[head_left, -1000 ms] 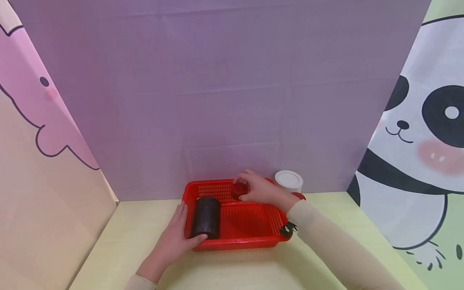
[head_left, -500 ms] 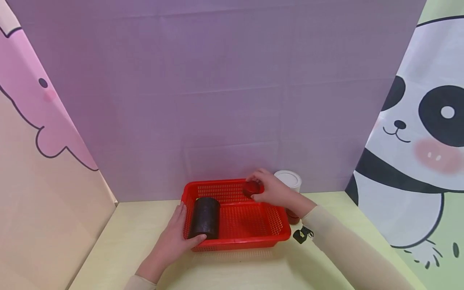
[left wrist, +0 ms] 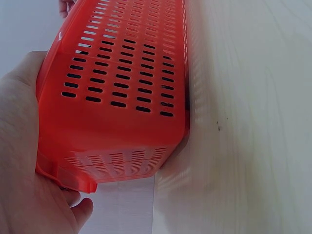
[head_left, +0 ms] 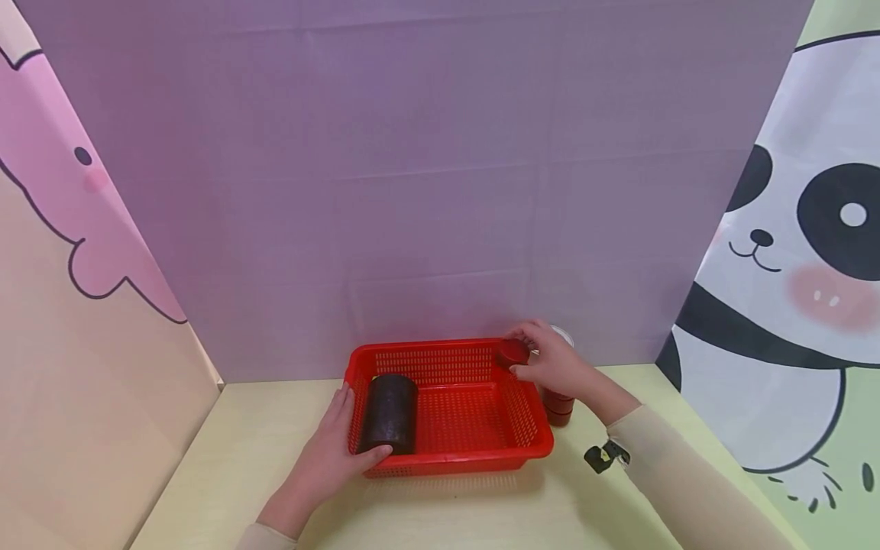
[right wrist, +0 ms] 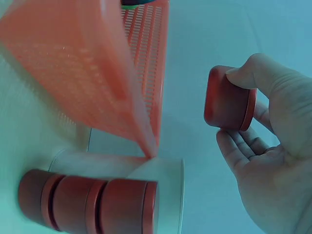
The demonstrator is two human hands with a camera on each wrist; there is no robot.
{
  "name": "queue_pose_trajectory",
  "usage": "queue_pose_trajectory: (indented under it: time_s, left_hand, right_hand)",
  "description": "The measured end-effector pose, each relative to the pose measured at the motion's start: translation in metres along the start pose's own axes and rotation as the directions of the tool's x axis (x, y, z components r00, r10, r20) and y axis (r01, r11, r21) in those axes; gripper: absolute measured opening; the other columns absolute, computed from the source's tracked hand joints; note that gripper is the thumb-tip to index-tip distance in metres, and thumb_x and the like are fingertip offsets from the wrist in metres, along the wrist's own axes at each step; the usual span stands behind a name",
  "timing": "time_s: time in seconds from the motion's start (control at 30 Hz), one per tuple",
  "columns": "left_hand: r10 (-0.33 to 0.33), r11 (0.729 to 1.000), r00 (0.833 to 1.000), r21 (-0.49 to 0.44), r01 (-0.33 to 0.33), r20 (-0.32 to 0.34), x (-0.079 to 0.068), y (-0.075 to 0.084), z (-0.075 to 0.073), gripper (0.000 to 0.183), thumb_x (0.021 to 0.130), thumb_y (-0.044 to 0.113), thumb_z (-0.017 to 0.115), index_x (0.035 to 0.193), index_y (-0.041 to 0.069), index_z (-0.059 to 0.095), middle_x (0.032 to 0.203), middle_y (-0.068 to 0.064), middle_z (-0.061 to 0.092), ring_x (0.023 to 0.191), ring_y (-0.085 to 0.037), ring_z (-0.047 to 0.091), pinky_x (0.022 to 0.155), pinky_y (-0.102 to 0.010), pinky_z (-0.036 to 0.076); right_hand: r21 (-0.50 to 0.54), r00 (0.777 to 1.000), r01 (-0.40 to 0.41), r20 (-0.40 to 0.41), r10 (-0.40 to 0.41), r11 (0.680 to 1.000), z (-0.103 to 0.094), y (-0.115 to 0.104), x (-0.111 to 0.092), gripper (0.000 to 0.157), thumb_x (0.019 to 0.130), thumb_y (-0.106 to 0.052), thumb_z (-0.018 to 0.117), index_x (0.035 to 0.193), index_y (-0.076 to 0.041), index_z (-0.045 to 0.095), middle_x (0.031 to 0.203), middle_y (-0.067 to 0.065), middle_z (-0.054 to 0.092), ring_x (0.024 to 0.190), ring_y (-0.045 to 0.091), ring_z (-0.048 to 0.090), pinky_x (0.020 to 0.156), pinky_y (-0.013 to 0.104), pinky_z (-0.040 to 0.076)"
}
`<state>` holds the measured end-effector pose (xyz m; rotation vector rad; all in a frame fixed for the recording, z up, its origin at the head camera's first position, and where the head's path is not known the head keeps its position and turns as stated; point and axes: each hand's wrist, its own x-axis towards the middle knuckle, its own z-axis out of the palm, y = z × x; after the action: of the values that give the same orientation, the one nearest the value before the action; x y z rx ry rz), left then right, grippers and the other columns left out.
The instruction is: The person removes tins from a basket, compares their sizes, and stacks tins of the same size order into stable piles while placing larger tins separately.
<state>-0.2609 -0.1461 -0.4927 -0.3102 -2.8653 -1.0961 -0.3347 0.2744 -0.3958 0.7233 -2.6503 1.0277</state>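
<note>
A small round red tin with a lid is pinched between the thumb and fingers of my right hand, above the back right corner of the red plastic basket. In the right wrist view this tin is held clear of the basket. My left hand grips the basket's front left corner, thumb over the front rim and fingers along the left side. Inside the basket, on the left, lies a dark cylinder. Several like red tins are stacked just right of the basket.
Behind the stack stands a white round container, its lid mostly hidden by my right hand in the head view. A purple backdrop rises at the back edge of the pale wooden table. A black wrist camera sits by the right cuff.
My right hand has carried the red tin rightward, from over the basket's back middle to its back right corner. The stacked tins have come into view. My left hand has stayed in place.
</note>
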Motion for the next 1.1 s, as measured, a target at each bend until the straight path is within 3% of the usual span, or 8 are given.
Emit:
queue_pose_trajectory:
  time_s: [0.37,0.53,0.83,1.1]
  left_hand:
    - [-0.004,1.000,1.000,0.010,0.004,0.000,0.000,0.000,0.001,0.135,0.080,0.068,0.090,0.178,0.009,0.017,0.184,-0.016,0.016,0.168,-0.042,0.020,0.117,-0.067,0.047]
    - [-0.006,1.000,1.000,0.009,0.006,0.002,0.000,-0.001,0.001,0.136,0.080,0.068,0.090,0.178,0.009,0.017,0.184,-0.016,0.016,0.168,-0.041,0.021,0.116,-0.067,0.048]
    - [-0.004,1.000,1.000,0.005,0.004,0.000,0.000,-0.001,0.002,0.135,0.080,0.067,0.091,0.178,0.009,0.017,0.184,-0.015,0.016,0.168,-0.042,0.020,0.115,-0.068,0.049]
    - [-0.004,1.000,1.000,0.004,0.004,0.000,-0.001,0.000,0.001,0.133,0.082,0.063,0.091,0.178,0.010,0.016,0.184,-0.016,0.015,0.168,-0.042,0.019,0.116,-0.068,0.048]
  right_hand:
    - [0.051,0.998,-0.050,-0.027,0.052,0.997,-0.014,0.019,-0.016,0.049,0.089,0.001,0.084,0.134,-0.005,0.068,0.130,0.016,0.060,0.119,0.038,0.064,0.100,0.057,0.062]
    - [0.033,0.996,-0.081,-0.042,0.083,0.996,-0.017,0.024,-0.024,0.048,0.090,-0.001,0.086,0.135,-0.004,0.068,0.129,0.015,0.061,0.119,0.041,0.065,0.095,0.054,0.065]
    - [0.005,0.991,-0.110,-0.079,0.111,0.994,-0.026,0.031,-0.036,0.047,0.092,-0.003,0.085,0.136,-0.001,0.068,0.129,0.017,0.061,0.119,0.041,0.065,0.096,0.060,0.063]
    - [-0.008,0.984,-0.159,-0.088,0.158,0.987,-0.029,0.041,-0.043,0.049,0.092,-0.003,0.085,0.138,-0.002,0.068,0.129,0.016,0.059,0.120,0.042,0.064,0.092,0.055,0.066]
